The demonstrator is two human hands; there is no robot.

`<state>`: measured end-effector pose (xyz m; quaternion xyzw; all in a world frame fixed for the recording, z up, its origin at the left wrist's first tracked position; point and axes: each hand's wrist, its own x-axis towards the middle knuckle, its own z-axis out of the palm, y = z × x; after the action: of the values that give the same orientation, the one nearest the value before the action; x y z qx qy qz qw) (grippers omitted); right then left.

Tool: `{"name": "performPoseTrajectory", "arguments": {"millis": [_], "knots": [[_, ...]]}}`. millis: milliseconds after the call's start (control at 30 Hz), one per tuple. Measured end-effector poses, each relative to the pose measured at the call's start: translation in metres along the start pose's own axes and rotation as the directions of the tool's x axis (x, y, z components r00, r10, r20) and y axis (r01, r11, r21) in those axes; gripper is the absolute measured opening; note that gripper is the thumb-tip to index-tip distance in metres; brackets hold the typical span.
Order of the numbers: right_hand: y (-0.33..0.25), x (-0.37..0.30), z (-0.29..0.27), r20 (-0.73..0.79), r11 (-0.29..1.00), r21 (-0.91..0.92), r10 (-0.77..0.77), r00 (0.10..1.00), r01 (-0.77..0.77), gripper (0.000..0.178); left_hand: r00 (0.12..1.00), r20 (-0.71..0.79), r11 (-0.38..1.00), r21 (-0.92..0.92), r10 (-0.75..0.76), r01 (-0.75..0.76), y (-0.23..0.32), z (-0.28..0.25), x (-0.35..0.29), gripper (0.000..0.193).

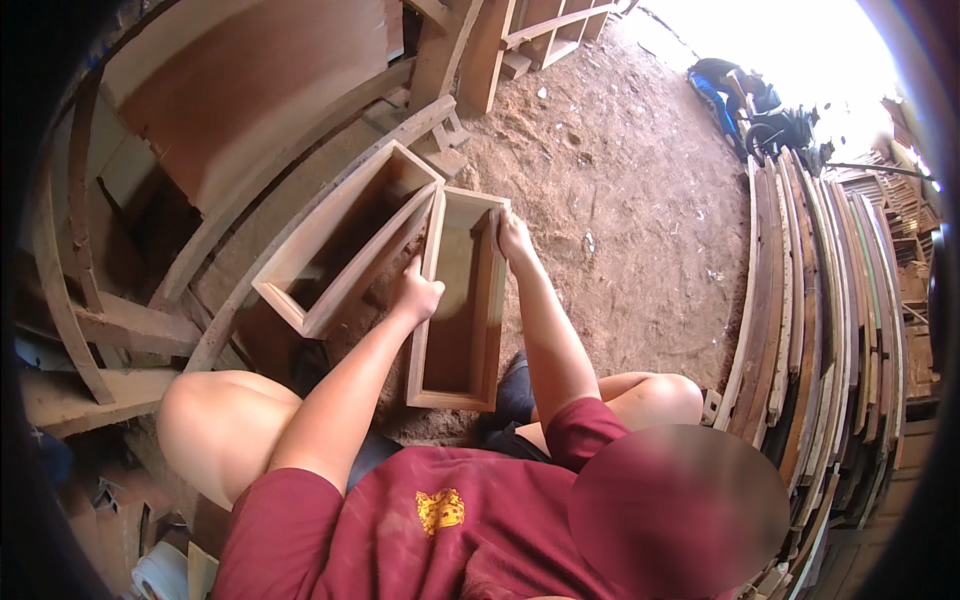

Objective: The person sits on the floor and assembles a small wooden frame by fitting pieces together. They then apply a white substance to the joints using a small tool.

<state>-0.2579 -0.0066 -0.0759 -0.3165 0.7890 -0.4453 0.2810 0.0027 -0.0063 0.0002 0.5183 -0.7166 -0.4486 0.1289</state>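
Note:
Two long, open-topped wooden drawer boxes lie in front of me. My left hand (416, 293) grips the left side wall of the right drawer box (452, 399), its thumb side toward me and the fingertips partly hidden. At the far right corner of that same box, my right hand (514, 236) is closed over the rim. The left drawer box (285, 304) sits at an angle, its far right corner touching or nearly touching the right box. Both boxes have pale rims and darker, shaded insides.
A wooden frame (230, 215) with large panels leans along the left. On the right, long planks (790, 300) are stacked. Bare dirt floor (620, 200) stretches ahead. A person (730, 95) bends near a wheel at the far right. More wooden frames (540, 40) stand at the back.

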Motion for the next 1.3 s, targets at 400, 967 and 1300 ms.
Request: {"name": "performPoseTrajectory", "arguments": {"millis": [400,967,1300], "knots": [[0.021,-0.011,-0.035,-0.027,0.963,-0.259,0.072,0.997,-0.077,0.053,0.998,-0.044,0.998,-0.039,0.042,-0.043,-0.002,0.015,0.006,0.062],[-0.072,-0.058,-0.11,0.079,0.968,0.193,0.15,0.986,-0.163,0.038,0.998,-0.06,0.989,-0.142,0.025,-0.034,-0.011,0.012,0.007,0.065],[-0.072,-0.034,-0.082,0.112,0.618,0.765,0.147,0.983,-0.179,0.014,0.999,-0.042,0.991,-0.134,0.013,-0.018,-0.003,0.002,0.0,0.062]]}}
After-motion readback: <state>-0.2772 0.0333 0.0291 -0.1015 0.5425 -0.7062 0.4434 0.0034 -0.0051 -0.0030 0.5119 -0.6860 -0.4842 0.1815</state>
